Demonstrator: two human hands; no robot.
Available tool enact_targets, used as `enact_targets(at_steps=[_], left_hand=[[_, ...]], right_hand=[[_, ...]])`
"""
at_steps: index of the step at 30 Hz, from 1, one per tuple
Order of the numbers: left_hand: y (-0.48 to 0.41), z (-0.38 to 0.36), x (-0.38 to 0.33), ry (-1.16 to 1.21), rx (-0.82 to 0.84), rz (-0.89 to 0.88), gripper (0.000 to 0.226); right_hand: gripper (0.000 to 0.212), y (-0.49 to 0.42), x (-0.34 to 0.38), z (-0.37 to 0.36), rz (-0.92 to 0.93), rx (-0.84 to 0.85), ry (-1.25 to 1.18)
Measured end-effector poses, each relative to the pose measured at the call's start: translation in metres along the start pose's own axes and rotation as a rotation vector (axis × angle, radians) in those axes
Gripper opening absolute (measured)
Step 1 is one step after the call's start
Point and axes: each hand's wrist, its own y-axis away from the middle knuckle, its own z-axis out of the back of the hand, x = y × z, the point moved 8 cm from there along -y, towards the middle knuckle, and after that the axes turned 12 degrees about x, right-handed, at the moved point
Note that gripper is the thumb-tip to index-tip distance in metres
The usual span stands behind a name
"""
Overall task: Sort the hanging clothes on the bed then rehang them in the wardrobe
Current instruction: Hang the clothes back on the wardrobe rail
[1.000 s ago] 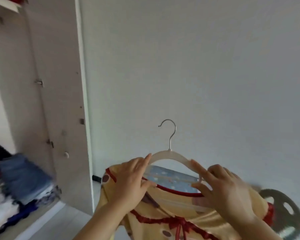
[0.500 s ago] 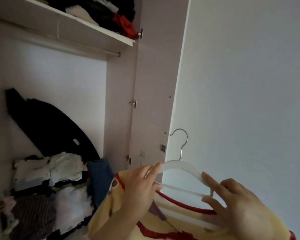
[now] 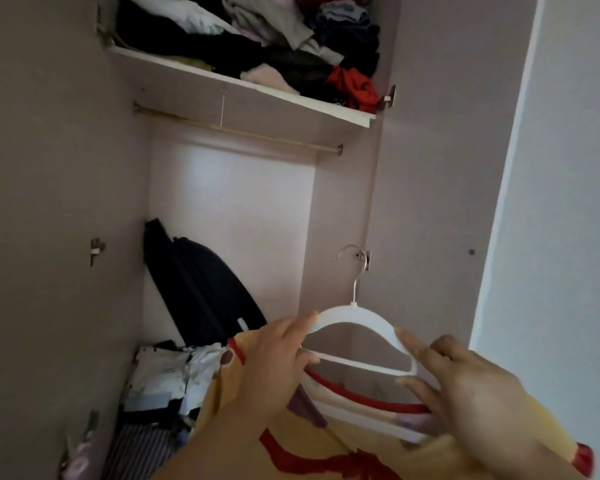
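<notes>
White hanger (image 3: 354, 311) up at lower centre, metal hook upright, left hand (image 3: 274, 365) and right hand (image 3: 475, 407) gripping its two shoulders, yellow top (image 3: 232, 389) with red neckline and bow sagging just below the bar, wardrobe (image 3: 343, 202) open behind, rail (image 3: 236, 131) running across upper centre.

One view only: head-worn wide-angle camera, facing forward into the open wardrobe (image 3: 229, 237) at close range. Its shelf (image 3: 243, 86) sits at upper centre of the frame, seen from below; hanging rail (image 3: 236, 128) just under it.
</notes>
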Motion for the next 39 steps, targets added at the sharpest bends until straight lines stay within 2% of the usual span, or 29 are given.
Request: enact_targets(at_steps=[4, 6, 8, 10, 14, 21, 26, 30, 39], left_hand=[[-0.058, -0.009, 0.051, 0.004, -0.023, 0.005, 0.058], [-0.093, -0.014, 0.078, 0.01, -0.021, -0.019, 0.057], [-0.129, -0.017, 0.104, 0.013, -0.03, -0.029, 0.058], [-0.166, -0.015, 0.129, 0.015, -0.046, -0.03, 0.059], [-0.241, -0.011, 0.172, 0.013, -0.055, -0.065, 0.057], [-0.356, -0.003, 0.218, 0.048, -0.102, -0.057, 0.059], [-0.434, -0.008, 0.249, -0.047, -0.093, -0.002, 0.062], [-0.495, -0.007, 0.271, -0.073, -0.128, 0.015, 0.055], [-0.612, -0.042, 0.299, -0.053, -0.02, -0.026, 0.059]], right_hand=[[0.06, -0.078, -0.008, -0.031, -0.036, 0.105, 0.044], [0.064, -0.117, -0.004, -0.043, -0.045, 0.093, 0.005], [0.067, -0.159, -0.002, -0.054, -0.046, 0.096, 0.07], [0.066, -0.203, -0.007, -0.064, -0.049, 0.025, 0.09], [0.061, -0.283, -0.011, -0.076, -0.082, -0.006, 0.088], [0.057, -0.402, -0.03, -0.079, -0.133, -0.126, 0.099], [0.057, -0.491, -0.048, -0.084, -0.14, -0.233, 0.149], [0.055, -0.565, -0.066, -0.086, -0.123, -0.308, 0.172], [0.047, -0.705, -0.12, -0.107, -0.19, -0.299, 0.161]])
